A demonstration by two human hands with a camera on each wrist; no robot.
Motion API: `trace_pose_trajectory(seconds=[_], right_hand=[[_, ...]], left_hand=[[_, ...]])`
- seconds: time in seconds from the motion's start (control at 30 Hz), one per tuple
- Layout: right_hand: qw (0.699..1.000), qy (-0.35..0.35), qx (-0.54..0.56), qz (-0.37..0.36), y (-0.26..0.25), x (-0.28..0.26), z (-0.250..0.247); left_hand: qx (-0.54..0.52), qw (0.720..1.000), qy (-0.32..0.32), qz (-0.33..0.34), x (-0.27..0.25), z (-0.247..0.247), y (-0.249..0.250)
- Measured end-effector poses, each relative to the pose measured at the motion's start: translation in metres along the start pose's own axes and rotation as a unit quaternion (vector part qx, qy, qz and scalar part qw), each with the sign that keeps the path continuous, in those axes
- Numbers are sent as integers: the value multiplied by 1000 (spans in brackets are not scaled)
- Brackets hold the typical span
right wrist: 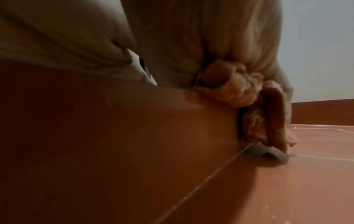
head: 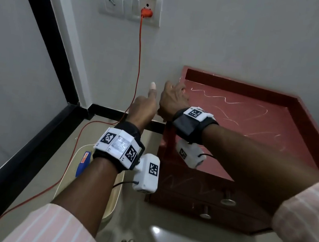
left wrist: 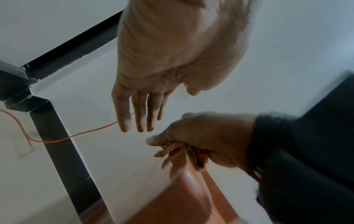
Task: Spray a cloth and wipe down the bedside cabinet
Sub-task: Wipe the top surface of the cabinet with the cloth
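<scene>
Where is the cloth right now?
The cloth is bunched in the right hand, against the bedside cabinet's top at its back left corner, near the wall.

Head view above; wrist views close

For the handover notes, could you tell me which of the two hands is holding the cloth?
The right hand has the orange cloth bunched in its grip at the red cabinet top's corner; the left hand hangs open, empty.
</scene>
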State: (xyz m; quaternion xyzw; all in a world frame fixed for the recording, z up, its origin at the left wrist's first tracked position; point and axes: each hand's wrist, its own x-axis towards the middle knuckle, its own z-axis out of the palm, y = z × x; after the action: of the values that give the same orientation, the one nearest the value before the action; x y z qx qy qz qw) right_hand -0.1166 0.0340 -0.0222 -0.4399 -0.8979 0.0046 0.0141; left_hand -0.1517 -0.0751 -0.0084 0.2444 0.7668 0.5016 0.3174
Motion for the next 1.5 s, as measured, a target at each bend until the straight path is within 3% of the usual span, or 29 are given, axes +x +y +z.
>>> trace_pose_trajectory(seconds=[0.2, 0.33, 0.5, 0.6, 0.67, 0.73, 0.83, 0.9, 0.93, 0.97, 1.03, 1.13, 1.33, 1.43, 1.5], right_hand=[[989, -75, -24, -126, -4, -76, 0], [973, -61, 189, -121, 2, -122, -9], [974, -48, 219, -44, 7, -47, -15], [966, -63, 243, 66, 16, 14, -22], [959, -53, 264, 88, 21, 41, -25], [961, -42, 264, 67, 30, 49, -19], [967, -60, 245, -42, 37, 12, -11], [951, -82, 281, -104, 40, -15, -9], [942, -70, 314, -96, 40, -22, -8], [930, -29, 355, -93, 39, 4, -9], [923, -42, 376, -76, 36, 23, -13], [913, -37, 406, 4, 42, 82, -21], [935, -25, 352, 25, 63, 110, -34], [972, -44, 230, -29, 56, 88, -30], [965, -106, 231, -73, 69, 69, -31]], left_hand=[[8, 999, 35, 1, 1, -9, 0], [38, 999, 18, 3, 2, -4, -2], [142, 990, -15, 4, 6, 8, 26], [208, 977, -42, 29, 17, 13, 47], [246, 966, -66, 41, 20, 14, 57], [280, 956, -83, 42, 22, 15, 64], [353, 930, -94, 44, 25, 14, 69], [395, 913, -89, 42, 30, 10, 73], [401, 911, -80, 48, 36, 12, 73], [412, 908, -62, 52, 58, 15, 86], [409, 910, -59, 42, 64, 9, 88], [396, 915, -53, 61, 82, 14, 86], [374, 920, -81, 86, 73, 34, 79], [387, 915, -88, 79, 79, 37, 83], [413, 903, -85, 77, 90, 37, 81]])
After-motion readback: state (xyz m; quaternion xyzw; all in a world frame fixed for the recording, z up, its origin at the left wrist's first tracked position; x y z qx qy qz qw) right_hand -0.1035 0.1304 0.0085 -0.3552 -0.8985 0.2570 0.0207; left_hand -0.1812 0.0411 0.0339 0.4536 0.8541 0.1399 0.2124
